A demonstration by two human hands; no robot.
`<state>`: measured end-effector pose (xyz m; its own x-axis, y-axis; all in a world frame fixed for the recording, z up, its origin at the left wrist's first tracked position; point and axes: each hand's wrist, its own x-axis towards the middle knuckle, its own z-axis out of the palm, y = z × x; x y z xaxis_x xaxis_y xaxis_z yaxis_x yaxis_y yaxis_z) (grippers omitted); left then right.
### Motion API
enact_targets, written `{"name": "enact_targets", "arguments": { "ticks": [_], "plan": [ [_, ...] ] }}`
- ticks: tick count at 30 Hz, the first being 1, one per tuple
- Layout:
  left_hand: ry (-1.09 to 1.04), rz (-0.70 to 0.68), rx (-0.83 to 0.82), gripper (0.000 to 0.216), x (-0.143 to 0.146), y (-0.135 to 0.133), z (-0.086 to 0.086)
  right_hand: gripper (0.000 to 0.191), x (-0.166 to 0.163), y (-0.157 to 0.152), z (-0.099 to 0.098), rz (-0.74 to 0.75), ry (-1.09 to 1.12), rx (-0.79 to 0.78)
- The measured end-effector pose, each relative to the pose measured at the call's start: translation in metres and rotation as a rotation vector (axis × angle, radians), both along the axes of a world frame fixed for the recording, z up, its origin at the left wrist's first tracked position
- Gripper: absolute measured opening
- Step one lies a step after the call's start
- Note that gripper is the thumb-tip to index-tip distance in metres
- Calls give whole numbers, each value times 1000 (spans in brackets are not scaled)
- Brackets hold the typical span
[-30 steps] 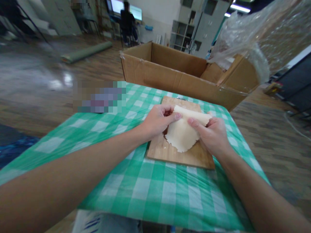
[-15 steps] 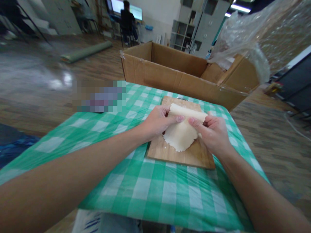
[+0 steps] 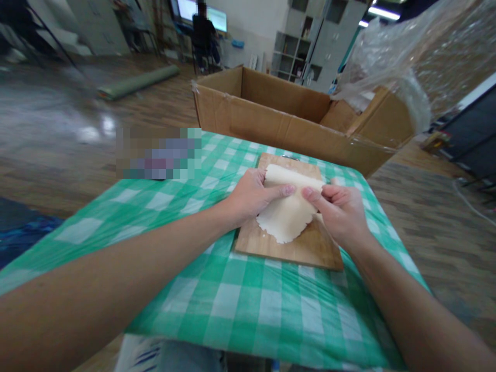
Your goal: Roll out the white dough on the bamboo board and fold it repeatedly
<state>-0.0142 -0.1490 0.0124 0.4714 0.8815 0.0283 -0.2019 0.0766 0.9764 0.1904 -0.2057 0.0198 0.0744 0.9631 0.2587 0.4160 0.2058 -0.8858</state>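
Note:
A pale sheet of dough (image 3: 285, 219) lies on a wooden board (image 3: 271, 243), its far edge rolled over into a thick fold. My left hand (image 3: 251, 196) pinches the left end of that fold, thumb on top. My right hand (image 3: 341, 214) grips the right end the same way, fingers curled behind the dough. The near, ragged edge of the sheet hangs free over the board. The board rests on a table with a green and white checked cloth (image 3: 240, 294).
A large open cardboard box (image 3: 287, 121) stands just beyond the table's far edge, with crumpled clear plastic (image 3: 411, 57) over its right side. A rolled mat (image 3: 135, 82) lies on the wooden floor at the left. A person (image 3: 203, 33) sits far off at a screen.
Both hands have rolled the far edge of the dough a little further toward me, so the fold is thicker and the flat part shorter. The hands sit slightly closer together.

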Motion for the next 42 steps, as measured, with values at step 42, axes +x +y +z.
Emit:
{"name": "enact_targets", "arguments": {
  "ticks": [42],
  "plan": [
    [140,16,220,28,-2,4,-4,40,-8,3,-10,71,242,-8]
  ]
}}
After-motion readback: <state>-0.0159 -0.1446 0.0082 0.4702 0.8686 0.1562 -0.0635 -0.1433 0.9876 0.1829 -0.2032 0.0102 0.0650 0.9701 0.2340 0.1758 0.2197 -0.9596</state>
